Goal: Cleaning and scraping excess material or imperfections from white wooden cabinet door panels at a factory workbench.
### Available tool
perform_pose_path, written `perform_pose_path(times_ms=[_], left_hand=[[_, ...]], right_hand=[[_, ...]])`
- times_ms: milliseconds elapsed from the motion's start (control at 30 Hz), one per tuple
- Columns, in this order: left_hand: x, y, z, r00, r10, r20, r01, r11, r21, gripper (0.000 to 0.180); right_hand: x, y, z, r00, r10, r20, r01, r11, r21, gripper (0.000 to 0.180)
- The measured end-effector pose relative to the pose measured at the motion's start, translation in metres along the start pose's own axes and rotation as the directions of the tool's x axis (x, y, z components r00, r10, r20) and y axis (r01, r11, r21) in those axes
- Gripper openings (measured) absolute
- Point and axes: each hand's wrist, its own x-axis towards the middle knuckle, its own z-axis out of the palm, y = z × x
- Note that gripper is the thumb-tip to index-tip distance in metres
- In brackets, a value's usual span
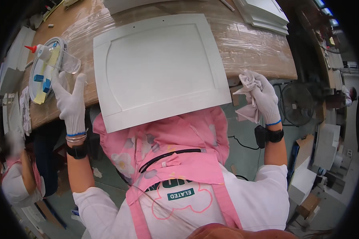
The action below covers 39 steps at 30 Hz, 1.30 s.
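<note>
Here, panel (159, 67) overhangs table (253, 47) edge, room at right.
Left hand (71, 101) spread by tray (30, 85) of blocks (46, 85), bottle (44, 52); right hand (266, 99) grips rag (249, 85).

Left hand (71, 102) splayed, right hand (267, 98) apparently curled.

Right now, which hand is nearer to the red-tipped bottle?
Left. The left hand is close by, on the person's side of the red-tipped bottle; the right hand is much farther, past the right edge of the white panel, holding a crumpled cloth.
</note>
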Motion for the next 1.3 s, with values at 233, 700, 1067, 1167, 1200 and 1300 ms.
perform_pose_path(times_ms=[233, 700, 1067, 1167, 1200, 1300], left_hand=[[-0.144, 0.035, 0.057, 0.532, 0.599, 0.598, -0.795, 0.596, 0.11, 0.075], [-0.146, 0.019, 0.083, 0.582, 0.592, 0.558, -0.81, 0.486, 0.329, 0.052], [-0.148, 0.019, 0.087, 0.608, 0.611, 0.507, -0.79, 0.524, 0.318, 0.051], [-0.149, 0.014, 0.088, 0.62, 0.602, 0.503, -0.778, 0.554, 0.297, 0.052], [-0.15, 0.014, 0.087, 0.619, 0.61, 0.494, -0.777, 0.567, 0.273, 0.053], [-0.152, 0.01, 0.09, 0.67, 0.591, 0.449, -0.738, 0.599, 0.311, 0.052]], right_hand=[[-0.003, -0.008, 0.036, 0.847, -0.471, 0.246, 0.525, 0.67, -0.525, 0.039], [-0.009, 0.001, 0.075, 0.821, -0.514, 0.251, 0.53, 0.519, -0.671, 0.032], [-0.006, -0.022, 0.103, 0.768, -0.375, 0.52, 0.629, 0.288, -0.722, 0.034], [-0.001, -0.017, 0.071, 0.661, -0.523, 0.538, 0.702, 0.176, -0.69, 0.033], [-0.005, -0.026, 0.073, 0.688, -0.488, 0.537, 0.674, 0.154, -0.723, 0.031], [-0.003, -0.05, 0.084, 0.778, -0.489, 0.395, 0.536, 0.188, -0.823, 0.03]])
